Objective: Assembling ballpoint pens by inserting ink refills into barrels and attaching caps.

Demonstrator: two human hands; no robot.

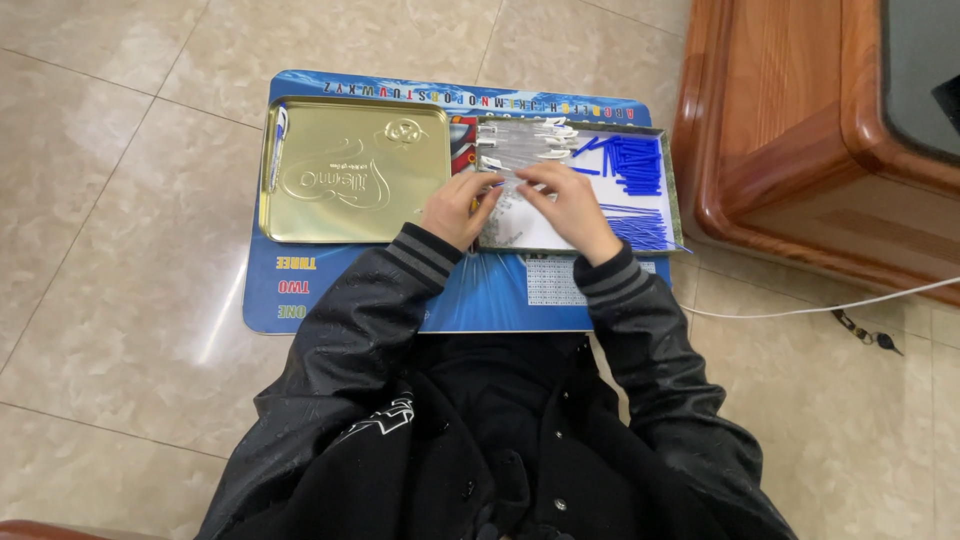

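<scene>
Over shallow tray (676,190): hands pinch small white stick (512,172); blue sticks (636,165) alongside.

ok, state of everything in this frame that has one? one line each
tin lid: off the tin, lying inside-up on the mat, left of the tray
tin tray: open, blue sticks on its right side, white pieces at the top
blue mat: flat on the tile floor
left hand: over the tray's left edge, fingers pinched together
right hand: over the tray, fingertips meeting the left hand's
white cable: loose on the floor
</scene>
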